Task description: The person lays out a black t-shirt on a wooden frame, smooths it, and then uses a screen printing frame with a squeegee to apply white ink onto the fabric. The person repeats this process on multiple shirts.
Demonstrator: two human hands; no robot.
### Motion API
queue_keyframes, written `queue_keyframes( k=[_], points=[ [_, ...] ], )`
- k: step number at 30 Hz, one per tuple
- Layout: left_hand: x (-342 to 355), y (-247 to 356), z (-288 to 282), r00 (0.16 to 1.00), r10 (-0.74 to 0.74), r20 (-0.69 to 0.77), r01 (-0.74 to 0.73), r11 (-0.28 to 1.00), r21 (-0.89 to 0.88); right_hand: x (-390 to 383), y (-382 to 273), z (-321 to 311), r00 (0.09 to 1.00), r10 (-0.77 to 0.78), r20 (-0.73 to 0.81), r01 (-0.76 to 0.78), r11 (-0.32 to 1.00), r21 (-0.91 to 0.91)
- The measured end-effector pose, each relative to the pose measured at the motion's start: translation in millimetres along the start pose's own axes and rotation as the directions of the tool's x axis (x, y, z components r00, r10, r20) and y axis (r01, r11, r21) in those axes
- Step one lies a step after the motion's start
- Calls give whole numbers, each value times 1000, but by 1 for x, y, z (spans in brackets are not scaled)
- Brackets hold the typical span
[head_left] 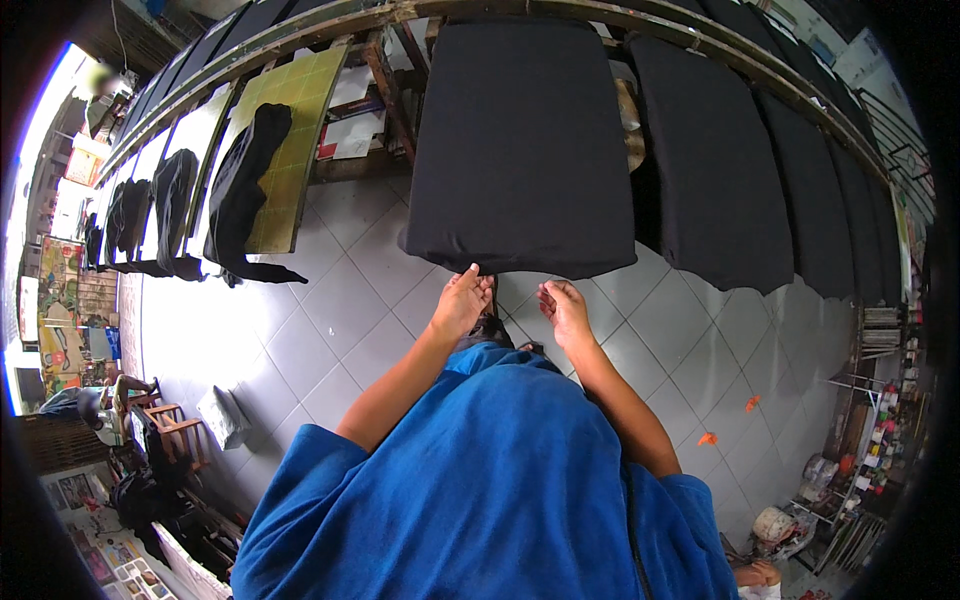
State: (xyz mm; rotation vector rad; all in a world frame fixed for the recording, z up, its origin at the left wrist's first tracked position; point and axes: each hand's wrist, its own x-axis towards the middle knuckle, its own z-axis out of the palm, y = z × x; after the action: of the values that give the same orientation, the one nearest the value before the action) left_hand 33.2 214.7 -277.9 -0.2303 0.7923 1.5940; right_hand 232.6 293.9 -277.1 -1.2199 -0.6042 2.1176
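Observation:
A large board covered in black fabric [520,140] lies in front of me, its near hem slightly rumpled. My left hand [464,297] is at this hem, left of its middle, with a fingertip at or just touching the fabric and its other fingers loosely bent and apart. A little to the right, my right hand [562,312] is just below the hem, fingers curled loosely and apart, holding nothing. Both forearms reach up from my blue shirt.
More black-covered boards [715,160] line the right. Pale and yellow boards [285,160] with bunched black cloth line the left. A seated person [95,410] and chair [170,420] are lower left. A tiled floor [680,350], white bag [223,415] and cluttered rack [860,460] surround me.

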Motion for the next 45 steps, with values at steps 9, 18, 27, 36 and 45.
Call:
queue_keyframes(
  k=[9,18,27,36,45],
  points=[
    [-9,7,-9,990,112,-89,-101,987,123,-6,-22,-8,996,28,80,-35,996,85],
    [-18,32,7,944,329,33,-317,872,373,-6,-18,27,988,108,111,-117,990,77],
    [-20,66,-6,928,337,-161,-300,930,213,-10,-19,29,994,88,58,-89,996,16],
    [-14,87,-26,866,485,-124,-368,784,499,-10,-19,28,993,94,71,-94,996,-6],
    [9,135,-43,949,288,-125,-236,917,321,-1,-43,-33,991,-34,-128,70,954,292]
  ],
)
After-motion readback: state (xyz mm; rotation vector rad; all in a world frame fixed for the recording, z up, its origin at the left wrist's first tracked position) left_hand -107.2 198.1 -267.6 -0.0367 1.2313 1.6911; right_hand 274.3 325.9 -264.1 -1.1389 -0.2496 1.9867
